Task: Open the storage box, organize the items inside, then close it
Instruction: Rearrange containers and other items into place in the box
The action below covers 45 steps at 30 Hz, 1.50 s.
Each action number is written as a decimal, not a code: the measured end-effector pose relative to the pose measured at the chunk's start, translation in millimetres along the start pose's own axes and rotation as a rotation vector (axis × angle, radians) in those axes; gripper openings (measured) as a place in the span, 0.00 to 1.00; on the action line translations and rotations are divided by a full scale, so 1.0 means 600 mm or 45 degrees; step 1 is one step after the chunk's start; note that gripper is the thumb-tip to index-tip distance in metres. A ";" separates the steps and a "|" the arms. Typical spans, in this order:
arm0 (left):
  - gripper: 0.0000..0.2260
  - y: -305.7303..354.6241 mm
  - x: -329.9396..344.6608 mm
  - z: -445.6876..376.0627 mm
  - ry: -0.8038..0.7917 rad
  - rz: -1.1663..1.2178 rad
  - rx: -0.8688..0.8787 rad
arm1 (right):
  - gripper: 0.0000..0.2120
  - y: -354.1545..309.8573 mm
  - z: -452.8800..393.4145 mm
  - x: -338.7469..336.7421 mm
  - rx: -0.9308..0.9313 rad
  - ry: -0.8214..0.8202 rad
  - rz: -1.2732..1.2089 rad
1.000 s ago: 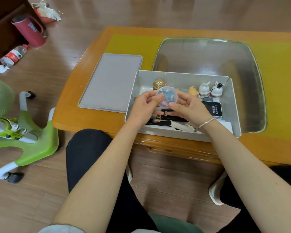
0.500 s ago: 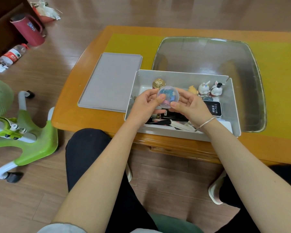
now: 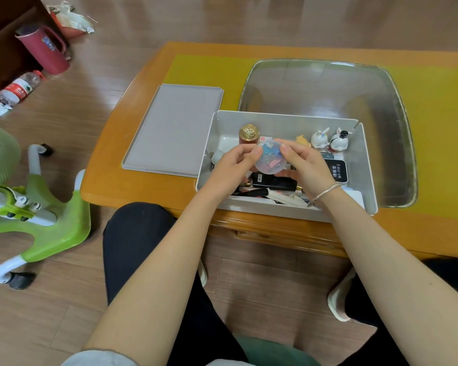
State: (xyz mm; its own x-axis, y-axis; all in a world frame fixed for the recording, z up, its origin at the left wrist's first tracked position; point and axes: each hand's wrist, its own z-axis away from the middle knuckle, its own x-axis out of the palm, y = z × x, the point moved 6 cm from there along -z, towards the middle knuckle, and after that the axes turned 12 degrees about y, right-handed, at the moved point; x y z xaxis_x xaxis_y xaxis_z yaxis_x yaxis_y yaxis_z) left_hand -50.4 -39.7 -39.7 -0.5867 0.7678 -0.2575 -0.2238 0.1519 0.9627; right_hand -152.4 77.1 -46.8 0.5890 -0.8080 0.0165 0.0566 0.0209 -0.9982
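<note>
Both hands, left hand (image 3: 232,165) and right hand (image 3: 303,165), pinch a clear round container (image 3: 270,159) of small colourful bits between their fingertips, just above the open white storage box (image 3: 365,167). Its grey lid (image 3: 173,130) lies left of them on the table (image 3: 132,178).

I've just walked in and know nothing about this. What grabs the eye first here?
Both hands, the left hand and the right hand, hold a small clear round container with colourful bits inside, above an open grey storage box on the orange table. The box's lid lies flat to its left, and two little rabbit figurines stand at its far right corner.
</note>
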 end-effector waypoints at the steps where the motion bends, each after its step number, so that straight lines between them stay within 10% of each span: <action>1: 0.10 0.000 -0.001 0.000 0.011 0.002 0.009 | 0.11 0.000 0.001 0.003 -0.010 -0.014 0.021; 45: 0.18 -0.010 0.006 -0.005 0.004 0.050 -0.077 | 0.16 0.009 -0.009 0.016 0.055 0.022 0.066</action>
State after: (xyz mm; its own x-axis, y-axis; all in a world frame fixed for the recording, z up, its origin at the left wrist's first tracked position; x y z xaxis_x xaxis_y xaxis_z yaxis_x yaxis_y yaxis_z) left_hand -53.1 -39.9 -46.7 -0.5982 0.7707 -0.2197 -0.2471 0.0834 0.9654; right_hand -150.6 66.5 -52.6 0.5783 -0.8150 -0.0367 0.0611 0.0881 -0.9942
